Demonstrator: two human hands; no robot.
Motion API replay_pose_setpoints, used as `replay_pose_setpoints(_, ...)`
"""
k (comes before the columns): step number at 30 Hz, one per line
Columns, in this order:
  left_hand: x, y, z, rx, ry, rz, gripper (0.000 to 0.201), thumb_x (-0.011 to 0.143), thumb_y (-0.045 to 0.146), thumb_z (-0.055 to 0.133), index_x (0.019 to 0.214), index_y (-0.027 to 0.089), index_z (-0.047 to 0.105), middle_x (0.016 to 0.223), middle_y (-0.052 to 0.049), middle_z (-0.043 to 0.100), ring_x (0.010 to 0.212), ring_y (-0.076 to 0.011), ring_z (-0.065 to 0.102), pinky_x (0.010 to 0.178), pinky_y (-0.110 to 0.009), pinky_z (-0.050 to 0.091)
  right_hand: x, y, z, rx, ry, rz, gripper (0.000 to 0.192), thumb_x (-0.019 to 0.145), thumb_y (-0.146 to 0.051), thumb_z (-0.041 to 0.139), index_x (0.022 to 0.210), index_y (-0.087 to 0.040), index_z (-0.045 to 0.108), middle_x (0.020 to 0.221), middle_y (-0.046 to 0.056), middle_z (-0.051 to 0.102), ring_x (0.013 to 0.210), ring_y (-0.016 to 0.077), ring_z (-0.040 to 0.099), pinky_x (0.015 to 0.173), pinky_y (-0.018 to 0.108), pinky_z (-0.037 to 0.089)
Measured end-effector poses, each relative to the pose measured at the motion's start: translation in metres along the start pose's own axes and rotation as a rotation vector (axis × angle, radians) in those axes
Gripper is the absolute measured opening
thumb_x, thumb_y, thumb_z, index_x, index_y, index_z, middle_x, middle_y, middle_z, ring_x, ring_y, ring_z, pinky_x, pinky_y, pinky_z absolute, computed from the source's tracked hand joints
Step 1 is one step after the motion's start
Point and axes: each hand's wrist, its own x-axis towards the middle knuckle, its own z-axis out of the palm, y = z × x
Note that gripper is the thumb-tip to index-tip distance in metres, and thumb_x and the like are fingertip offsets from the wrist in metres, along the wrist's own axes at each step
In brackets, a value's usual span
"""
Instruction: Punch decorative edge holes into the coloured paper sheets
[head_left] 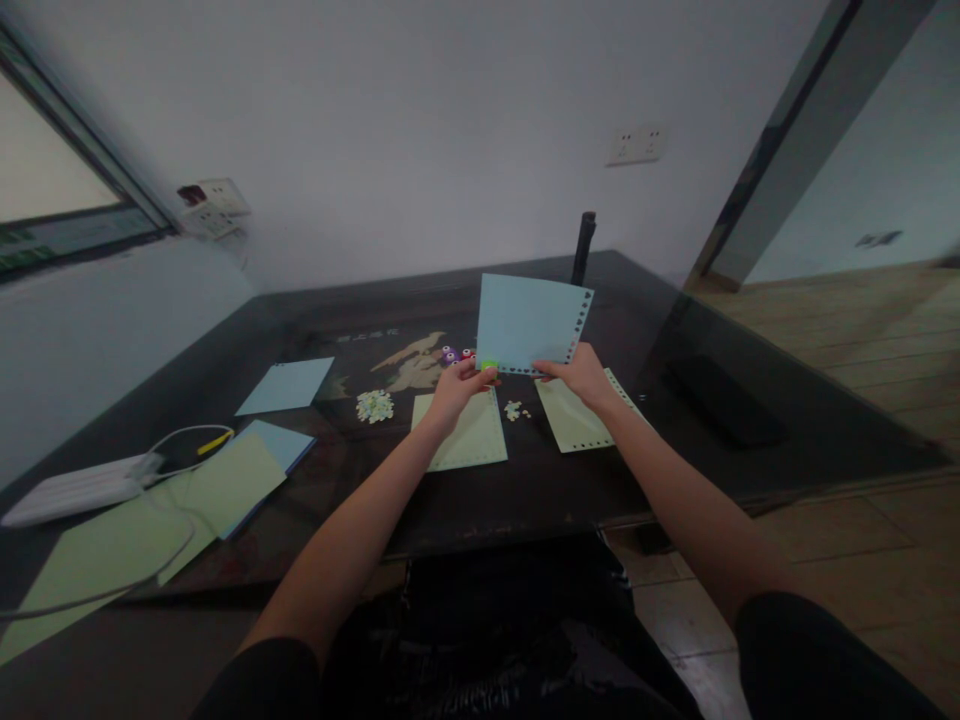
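Both your hands pinch the thin, floppy blue sheet [531, 322] at its lower edge: left hand [455, 385] also closed on a small green punch [489, 366], right hand [581, 375] near the punched holes.

Both hands [457, 388] [581, 375] hold blue sheet [529, 322] (punched edge) above dark table [540, 480].

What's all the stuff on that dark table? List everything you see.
Blue sheet: 1, pale blue, holes punched along its edges, held up by both hands.
Green punch: 1, bright green, at the left hand's fingertips.
Small punches: 2, purple and red, behind it.
Green sheets: 2, pale green, flat under the hands.
Paper dots: 2 piles, pale, mid-table.
Paper stack: green and blue, table's left.
Power strip: 1, white, far left.
Table: 1, dark.
Left hand: grips the blue sheet.
Right hand: grips the blue sheet.
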Motion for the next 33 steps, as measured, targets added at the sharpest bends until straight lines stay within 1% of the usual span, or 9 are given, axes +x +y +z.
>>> replay_pose_setpoints(6,-0.0006,0.0005,0.001,-0.019,-0.001,0.003,0.033,0.066,0.034,0.074,0.091,0.014,0.067,0.087,-0.007,0.07,0.072,-0.0134,0.064,0.071,-0.027,0.046,-0.0004,-0.0021,0.0009,0.001,0.016,0.015,0.033,0.055,-0.029,0.078,0.081,-0.012,0.068,0.073,0.006,0.071,0.061,0.0196,0.067,0.056,0.032,0.058)
replay_pose_setpoints(11,-0.0001,-0.0002,0.0014,-0.008,0.011,0.017,0.033,0.066,0.033,0.073,0.091,0.013,0.067,0.086,-0.007,0.07,0.071,-0.014,0.065,0.07,-0.028,0.047,-0.0011,-0.0026,0.0004,0.001,0.006,0.016,0.035,0.055,-0.032,0.078,0.082,-0.012,0.068,0.074,0.006,0.071,0.061,0.0193,0.067,0.058,0.033,0.058)
replay_pose_setpoints(18,0.0007,-0.0004,0.0008,-0.024,-0.004,0.032,0.031,0.066,0.032,0.074,0.089,0.013,0.066,0.083,-0.006,0.07,0.07,-0.0136,0.064,0.069,-0.027,0.048,-0.0014,-0.0024,0.0004,-0.007,0.004,0.016,0.037,0.055,-0.033,0.078,0.083,-0.012,0.068,0.075,0.007,0.071,0.062,0.0199,0.068,0.059,0.034,0.059)
replay_pose_setpoints(25,0.0001,-0.0005,0.0022,-0.043,-0.004,0.047,0.032,0.066,0.03,0.074,0.091,0.013,0.066,0.088,-0.007,0.07,0.072,-0.0143,0.064,0.079,-0.033,0.05,-0.0026,-0.0029,0.0011,0.009,-0.008,0.026,0.038,0.055,-0.034,0.077,0.084,-0.012,0.068,0.075,0.006,0.072,0.061,0.0195,0.068,0.058,0.033,0.059)
replay_pose_setpoints(33,-0.0012,0.0017,0.0034,-0.058,0.003,0.042,0.034,0.064,0.032,0.075,0.09,0.012,0.066,0.089,-0.007,0.07,0.075,-0.0153,0.065,0.082,-0.035,0.051,-0.0038,-0.0054,0.0018,0.028,-0.008,0.031,0.036,0.055,-0.033,0.078,0.084,-0.012,0.068,0.076,0.007,0.071,0.061,0.0205,0.068,0.059,0.034,0.06)
